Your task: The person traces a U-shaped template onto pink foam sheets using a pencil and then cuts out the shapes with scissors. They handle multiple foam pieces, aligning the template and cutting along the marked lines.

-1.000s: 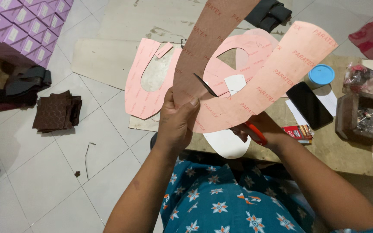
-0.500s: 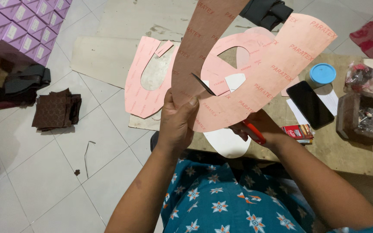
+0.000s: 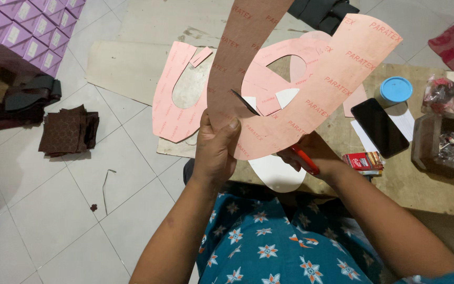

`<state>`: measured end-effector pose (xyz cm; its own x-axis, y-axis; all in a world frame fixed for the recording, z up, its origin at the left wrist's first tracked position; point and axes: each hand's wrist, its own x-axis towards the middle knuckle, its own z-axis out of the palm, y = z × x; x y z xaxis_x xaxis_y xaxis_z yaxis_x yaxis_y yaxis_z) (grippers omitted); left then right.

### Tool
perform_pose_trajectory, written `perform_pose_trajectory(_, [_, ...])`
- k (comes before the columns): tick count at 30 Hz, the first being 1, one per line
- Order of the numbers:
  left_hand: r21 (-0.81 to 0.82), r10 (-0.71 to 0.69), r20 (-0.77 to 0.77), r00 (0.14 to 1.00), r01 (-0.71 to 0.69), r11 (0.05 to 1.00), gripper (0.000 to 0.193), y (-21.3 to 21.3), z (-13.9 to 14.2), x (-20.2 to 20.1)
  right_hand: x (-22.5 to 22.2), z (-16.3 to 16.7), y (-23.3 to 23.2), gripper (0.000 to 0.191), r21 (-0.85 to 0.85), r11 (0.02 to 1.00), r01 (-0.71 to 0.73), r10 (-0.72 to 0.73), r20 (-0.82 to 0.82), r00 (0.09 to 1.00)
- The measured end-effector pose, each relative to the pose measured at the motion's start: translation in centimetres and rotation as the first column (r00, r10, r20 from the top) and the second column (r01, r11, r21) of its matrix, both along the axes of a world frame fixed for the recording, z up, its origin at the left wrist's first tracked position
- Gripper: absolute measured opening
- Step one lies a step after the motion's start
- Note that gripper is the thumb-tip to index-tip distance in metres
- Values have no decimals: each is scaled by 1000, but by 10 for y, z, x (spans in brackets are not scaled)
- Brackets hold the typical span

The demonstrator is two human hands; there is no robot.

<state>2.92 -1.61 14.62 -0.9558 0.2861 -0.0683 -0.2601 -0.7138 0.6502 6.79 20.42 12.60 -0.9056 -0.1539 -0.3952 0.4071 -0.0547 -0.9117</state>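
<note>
White floor tiles spread below you, with a wooden board on the right. Your left hand pinches the pink sheet at its near edge; the sheet's long axis runs from near left up to far right. Your right hand is closed on red-handled scissors, blade pointing far left into the sheet. Purple boxes stack far left. A small red packet lies near a black phone and blue lid.
</note>
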Motion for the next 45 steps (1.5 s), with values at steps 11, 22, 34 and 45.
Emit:
perform_pose_trajectory(11, [-26, 289, 158, 944, -289, 957, 48, -26, -50, -25, -37, -33, 10, 50, 601, 798, 44, -17, -50, 999])
perform_pose_trajectory(22, [-423, 437, 218, 872, -319, 848, 44, -63, -92, -41, -76, -31, -5, 52, 937, 320, 140, 182, -206, 962])
perform_pose_trajectory(34, [-796, 455, 25, 890, -258, 547, 72, -65, -104, -6, -77, -32, -2, 52, 945, 327, -24, 92, -7, 996])
perform_pose_trajectory(45, [-893, 103, -399, 911, -361, -271, 86, -58, -94, -11, -56, -46, 31, 54, 948, 303, 100, 83, -131, 988])
